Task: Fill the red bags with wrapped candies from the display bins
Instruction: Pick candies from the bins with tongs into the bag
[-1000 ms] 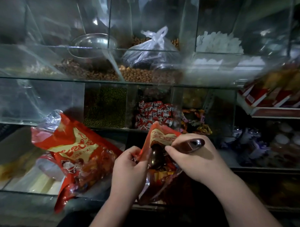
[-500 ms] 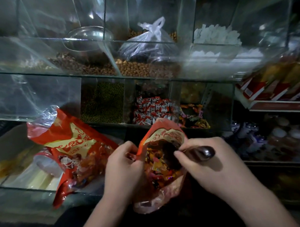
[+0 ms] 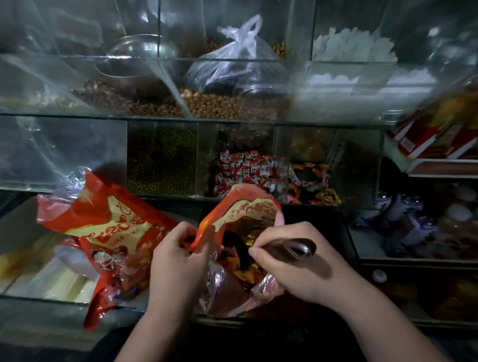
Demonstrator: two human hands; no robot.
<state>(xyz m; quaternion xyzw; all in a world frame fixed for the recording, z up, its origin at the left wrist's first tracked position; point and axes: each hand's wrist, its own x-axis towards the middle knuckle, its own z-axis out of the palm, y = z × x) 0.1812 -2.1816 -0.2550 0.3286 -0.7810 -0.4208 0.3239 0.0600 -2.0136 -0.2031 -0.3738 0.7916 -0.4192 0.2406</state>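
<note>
An open red bag [image 3: 241, 207] with gold lettering stands in front of me, with wrapped candies showing inside it. My left hand [image 3: 178, 267] pinches its left rim and holds the mouth open. My right hand [image 3: 298, 271] grips the shiny handle of a metal scoop [image 3: 294, 248]; the scoop's dark bowl is down inside the bag. A second red bag [image 3: 110, 239], full of candies, lies to the left on the glass counter. Behind the open bag a glass bin holds red-and-white wrapped candies [image 3: 245, 171], and the bin beside it holds orange and dark wrapped candies [image 3: 311, 186].
Glass bins above hold nuts, a metal bowl [image 3: 141, 57], a tied clear plastic bag [image 3: 236, 59] and white pieces [image 3: 355, 48]. A bin of green beans [image 3: 164, 164] sits left of the candies. Red boxes [image 3: 442, 135] and packets fill shelves on the right.
The bag's mouth has opened wider and the scoop's bowl has gone deeper into it. My right hand has slid a little to the right with the handle.
</note>
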